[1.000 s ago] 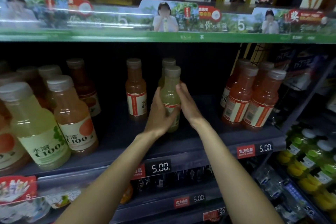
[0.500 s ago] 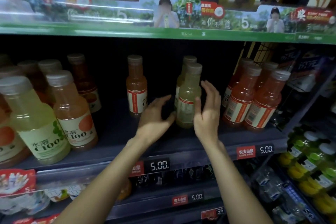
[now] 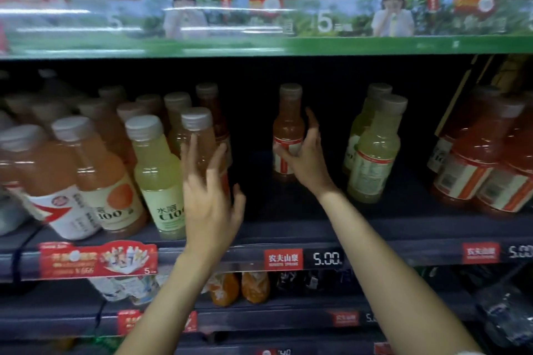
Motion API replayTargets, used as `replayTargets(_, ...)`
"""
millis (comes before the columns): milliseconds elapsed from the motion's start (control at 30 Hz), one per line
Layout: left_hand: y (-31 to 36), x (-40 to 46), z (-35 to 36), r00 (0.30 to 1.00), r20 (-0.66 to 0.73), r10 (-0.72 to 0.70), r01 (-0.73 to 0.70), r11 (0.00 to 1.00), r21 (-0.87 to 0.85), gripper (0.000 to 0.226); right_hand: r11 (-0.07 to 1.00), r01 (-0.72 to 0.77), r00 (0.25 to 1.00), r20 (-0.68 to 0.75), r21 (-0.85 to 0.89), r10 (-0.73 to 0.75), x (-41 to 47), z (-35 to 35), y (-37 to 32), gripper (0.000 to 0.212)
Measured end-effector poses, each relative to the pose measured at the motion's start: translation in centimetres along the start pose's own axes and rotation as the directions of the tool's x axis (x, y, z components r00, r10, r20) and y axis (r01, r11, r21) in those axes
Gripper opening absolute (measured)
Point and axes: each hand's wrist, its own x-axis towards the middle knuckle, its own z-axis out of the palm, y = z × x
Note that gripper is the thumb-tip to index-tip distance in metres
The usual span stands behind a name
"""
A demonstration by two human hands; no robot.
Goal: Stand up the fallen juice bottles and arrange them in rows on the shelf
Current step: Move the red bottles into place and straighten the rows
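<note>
Both hands reach in: right hand (image 3: 302,158) fingers curl round lone orange bottle (image 3: 287,132), left hand (image 3: 210,204) fingers spread.

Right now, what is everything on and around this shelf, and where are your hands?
Lone orange bottle: one, upright, mid-shelf.
Yellow-green bottles: two, upright, to its right.
Red-orange bottles: several, far right.
Mixed orange and yellow bottles: many, crowded left.
Shelf: dark, price tags on its edge.
Green banner: above.
Lower shelf packets: orange, blurred.
Left hand: fingers spread at an orange bottle.
Right hand: curling round the lone bottle.
</note>
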Motion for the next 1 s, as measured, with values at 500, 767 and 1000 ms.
replayTargets(500, 1.8, 4.6, 4.0, 0.923, 0.326, -0.204, 0.165, 0.976, 0.142, 0.089, 0.951, -0.019, 0.998, -0.067, -0.309, -0.001, -1.5, 0.0, -0.1, 0.06)
replayTargets(767, 1.0, 3.8, 3.2, 0.992, 0.122, -0.009, 0.011, 1.0, -0.018, 0.063, 0.918, 0.129, 0.968, -0.153, -0.374, -0.198, -3.6, 0.4, -1.7, 0.053)
replayTargets(1000, -4.0, 0.5, -2.2, 0.931, -0.35, -0.105, 0.169, 0.973, 0.157, 0.069, 0.94, 0.319, 0.945, 0.107, -0.12, -0.308, -3.7, 6.8, -6.4, 0.043)
